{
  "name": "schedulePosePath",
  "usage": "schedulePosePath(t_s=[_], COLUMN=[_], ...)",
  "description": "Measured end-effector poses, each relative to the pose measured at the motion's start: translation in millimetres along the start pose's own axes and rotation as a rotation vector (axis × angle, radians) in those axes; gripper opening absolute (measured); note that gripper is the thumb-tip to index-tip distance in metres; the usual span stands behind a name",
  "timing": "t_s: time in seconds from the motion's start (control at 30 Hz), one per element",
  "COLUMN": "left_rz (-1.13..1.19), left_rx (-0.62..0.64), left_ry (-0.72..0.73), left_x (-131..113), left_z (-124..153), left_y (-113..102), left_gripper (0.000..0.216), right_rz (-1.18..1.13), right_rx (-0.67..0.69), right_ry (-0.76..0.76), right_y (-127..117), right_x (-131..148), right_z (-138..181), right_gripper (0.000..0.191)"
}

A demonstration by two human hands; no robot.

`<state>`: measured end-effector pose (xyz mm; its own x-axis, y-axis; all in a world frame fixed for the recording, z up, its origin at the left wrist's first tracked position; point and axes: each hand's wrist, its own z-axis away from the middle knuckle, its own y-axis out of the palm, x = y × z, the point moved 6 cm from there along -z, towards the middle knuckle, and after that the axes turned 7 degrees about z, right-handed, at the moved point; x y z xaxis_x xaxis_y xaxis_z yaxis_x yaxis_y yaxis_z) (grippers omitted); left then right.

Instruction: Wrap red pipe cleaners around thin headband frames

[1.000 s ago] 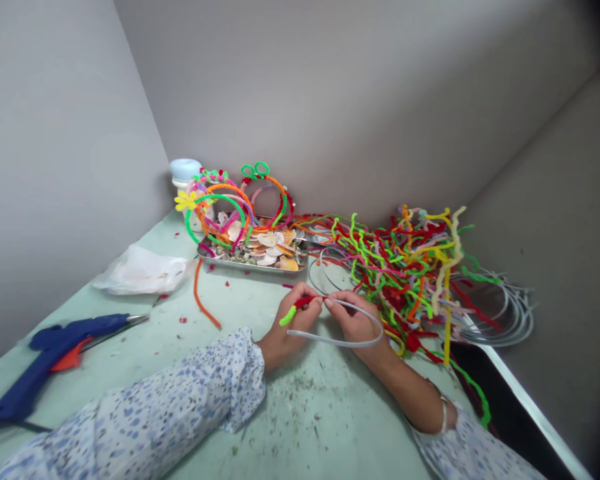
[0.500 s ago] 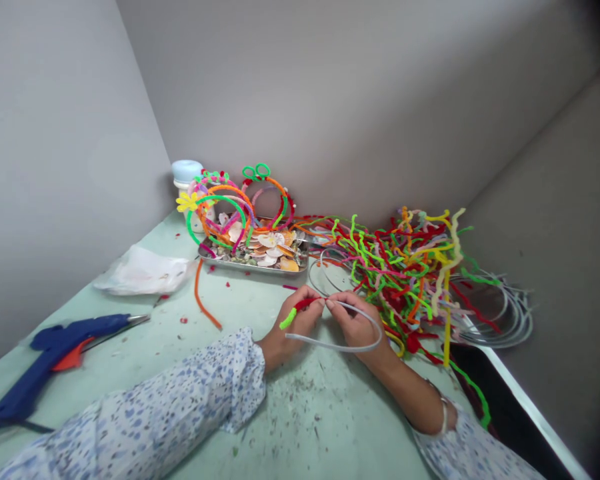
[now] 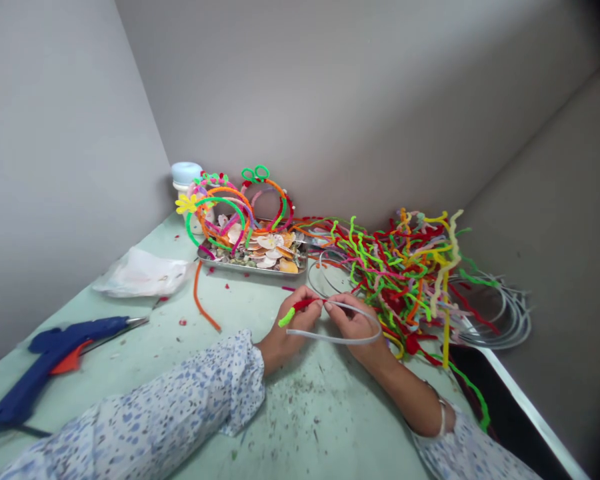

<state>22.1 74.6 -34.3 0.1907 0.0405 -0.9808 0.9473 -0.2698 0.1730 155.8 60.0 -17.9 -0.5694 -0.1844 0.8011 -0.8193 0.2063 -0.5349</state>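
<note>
My left hand [image 3: 291,327] and my right hand [image 3: 356,321] meet over the pale green table [image 3: 290,413], both pinched on one end of a thin white headband [image 3: 330,339]. That end is wound with red pipe cleaner [image 3: 306,303], and a lime green tip [image 3: 287,317] sticks out to the left past my left fingers. The headband's loop curves round under my right hand and back toward my left wrist.
A tangled heap of coloured pipe cleaners [image 3: 405,267] lies right of my hands, with bare white headbands [image 3: 500,313] beyond. A metal tray [image 3: 253,265] of shells holds decorated headbands [image 3: 230,203]. A blue glue gun [image 3: 50,360], a plastic bag [image 3: 140,272], an orange pipe cleaner [image 3: 203,303] and a white jar [image 3: 187,175] lie left.
My hands stay in the same spot. The fingers have shifted slightly on the red wrapped end.
</note>
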Motion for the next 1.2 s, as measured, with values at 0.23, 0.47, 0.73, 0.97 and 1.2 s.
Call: schedulePosePath(t_s=[0.23,0.47,0.73,0.97,1.2], left_rz=[0.052,0.102,0.216,0.301,0.333], left_rx=[-0.031,0.001,0.024,-0.055,-0.06], left_ry=[-0.034,-0.062,-0.191,-0.239,-0.267], left_x=[6,5,12,17,16], left_z=[-7,-13,-13,-25,-25], left_y=[-4,-5,-4,-15,-17], left_gripper=[0.016,0.019,0.024,0.023,0.025], right_rz=[-0.025,-0.046,-0.046,0.041,0.092], right_rx=[0.027,-0.152,-0.183,-0.238,-0.126], right_ry=[-0.057,-0.089,-0.105,-0.18,-0.133], right_y=[4,-6,-10,-18,-11], right_x=[-2,-14,-13,-7,-8], right_z=[0,0,-1,-2,-6], right_gripper=[0.021,0.024,0.019,0.014,0.023])
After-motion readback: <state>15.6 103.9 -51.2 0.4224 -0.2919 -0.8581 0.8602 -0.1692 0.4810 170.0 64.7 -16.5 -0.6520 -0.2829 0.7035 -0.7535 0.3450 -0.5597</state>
